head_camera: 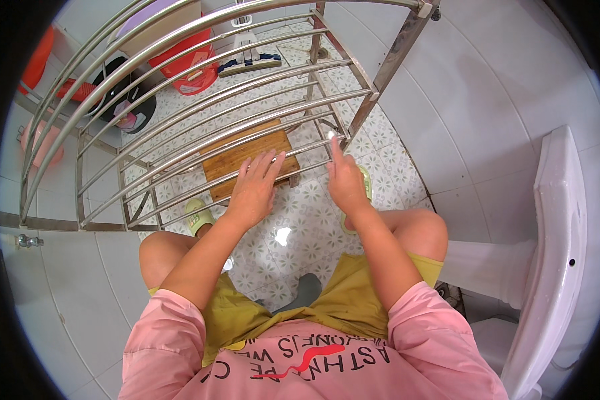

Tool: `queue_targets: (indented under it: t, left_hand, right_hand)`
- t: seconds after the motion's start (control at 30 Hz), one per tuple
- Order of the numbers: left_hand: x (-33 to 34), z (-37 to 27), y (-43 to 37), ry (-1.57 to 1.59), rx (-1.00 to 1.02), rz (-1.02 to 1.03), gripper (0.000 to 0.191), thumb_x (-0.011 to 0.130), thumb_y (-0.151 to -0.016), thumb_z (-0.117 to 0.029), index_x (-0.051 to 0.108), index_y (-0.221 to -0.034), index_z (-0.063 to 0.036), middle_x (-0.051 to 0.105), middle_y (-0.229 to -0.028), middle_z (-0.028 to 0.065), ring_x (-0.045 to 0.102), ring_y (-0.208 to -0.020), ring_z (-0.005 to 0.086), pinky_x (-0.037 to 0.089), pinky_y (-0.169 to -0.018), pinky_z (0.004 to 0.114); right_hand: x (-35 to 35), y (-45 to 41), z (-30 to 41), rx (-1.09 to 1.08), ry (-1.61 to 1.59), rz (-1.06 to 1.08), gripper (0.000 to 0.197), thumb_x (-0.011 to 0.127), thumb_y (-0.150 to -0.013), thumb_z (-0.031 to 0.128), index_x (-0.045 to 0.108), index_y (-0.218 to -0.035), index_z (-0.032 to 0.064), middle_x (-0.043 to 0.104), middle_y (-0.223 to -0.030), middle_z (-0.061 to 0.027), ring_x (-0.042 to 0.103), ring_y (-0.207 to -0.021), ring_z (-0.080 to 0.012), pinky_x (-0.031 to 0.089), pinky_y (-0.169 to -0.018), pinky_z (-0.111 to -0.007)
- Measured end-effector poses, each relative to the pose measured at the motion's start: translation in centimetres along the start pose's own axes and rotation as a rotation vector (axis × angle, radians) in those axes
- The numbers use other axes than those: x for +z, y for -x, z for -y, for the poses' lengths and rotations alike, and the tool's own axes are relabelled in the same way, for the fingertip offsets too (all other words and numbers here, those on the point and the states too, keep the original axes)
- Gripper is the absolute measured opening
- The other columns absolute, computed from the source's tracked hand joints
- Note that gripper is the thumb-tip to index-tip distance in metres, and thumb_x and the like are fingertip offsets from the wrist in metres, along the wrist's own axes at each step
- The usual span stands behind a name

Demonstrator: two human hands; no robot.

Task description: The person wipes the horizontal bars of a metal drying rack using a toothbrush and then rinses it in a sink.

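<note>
A stainless steel tube rack (202, 141) with several tiers of bars stands in front of my knees. My left hand (254, 186) rests over its lower front bars, palm down with the fingers spread, and holds nothing visible. Near the right end of the same lower tier, my right hand (347, 180) points its index finger at a bar close to the corner post. Its other fingers are curled, and nothing shows in them. A small bright white spot, glint or foam, sits at that fingertip. Below the bars is a low wooden stool (247, 155), partly hidden by them.
Behind the rack stand a red bucket (192, 70), a flat mop (250, 62) and a black object (140, 107). A pink basin (42, 142) is at left. A white pedestal washbasin (555, 210) rises on my right. A tap (29, 241) juts from the left wall.
</note>
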State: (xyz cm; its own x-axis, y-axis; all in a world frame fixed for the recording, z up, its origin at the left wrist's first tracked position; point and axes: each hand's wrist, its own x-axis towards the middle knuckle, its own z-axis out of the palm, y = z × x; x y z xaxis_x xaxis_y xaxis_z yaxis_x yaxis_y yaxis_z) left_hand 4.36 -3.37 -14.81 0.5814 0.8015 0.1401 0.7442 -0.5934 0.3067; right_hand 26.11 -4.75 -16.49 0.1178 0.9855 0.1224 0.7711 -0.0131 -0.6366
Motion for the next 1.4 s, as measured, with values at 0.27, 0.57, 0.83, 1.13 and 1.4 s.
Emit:
queue_targets:
  t: [0.27,0.57,0.83,1.13,1.4]
  left_hand:
    - [-0.2,0.2,0.4,0.024,0.001,-0.026,0.081,0.067,-0.071,0.001,0.031,-0.143,-0.0090,0.039,-0.141,0.0163,0.038,-0.129,0.0338,0.027,-0.109,0.047]
    - [0.0,0.0,0.2,0.018,-0.003,-0.018,0.081,0.066,-0.072,0.001,0.030,-0.144,-0.0092,0.039,-0.140,0.0162,0.037,-0.130,0.0338,0.027,-0.110,0.047]
    - [0.0,0.0,0.0,0.022,-0.003,-0.010,0.081,0.066,-0.073,0.001,0.029,-0.144,-0.0101,0.039,-0.141,0.0160,0.037,-0.130,0.0337,0.026,-0.110,0.048]
    - [-0.2,0.0,0.0,0.003,-0.006,0.009,0.077,0.064,-0.075,-0.001,0.030,-0.144,-0.0087,0.039,-0.141,0.0161,0.037,-0.132,0.0317,0.027,-0.109,0.048]
    - [-0.1,0.0,0.1,-0.013,-0.010,-0.001,0.077,0.063,-0.075,-0.001,0.030,-0.144,-0.0087,0.039,-0.141,0.0165,0.037,-0.131,0.0315,0.027,-0.109,0.048]
  right_hand:
    - [-1.9,-0.8,0.8,0.196,0.183,0.113,0.057,0.049,-0.092,0.014,0.031,-0.145,0.0127,0.057,-0.102,-0.0307,0.059,-0.084,-0.0462,0.048,-0.076,-0.052]
    - [-1.0,-0.4,0.7,0.009,0.140,0.171,0.058,0.050,-0.091,0.013,0.031,-0.146,0.0170,0.063,-0.083,-0.0244,0.061,-0.078,-0.0410,0.047,-0.072,-0.049]
    - [-0.3,0.0,0.2,0.053,0.120,0.124,0.060,0.048,-0.090,0.010,0.030,-0.147,0.0178,0.062,-0.081,-0.0252,0.061,-0.077,-0.0413,0.047,-0.073,-0.050]
    - [-0.8,-0.4,0.5,0.087,0.067,0.102,0.059,0.048,-0.089,0.011,0.032,-0.146,0.0176,0.062,-0.082,-0.0269,0.060,-0.078,-0.0426,0.046,-0.073,-0.049]
    - [-0.5,0.0,1.4,-0.040,-0.137,0.198,0.051,0.048,-0.091,0.015,0.040,-0.142,0.0165,0.062,-0.075,-0.0261,0.060,-0.071,-0.0422,0.047,-0.069,-0.048]
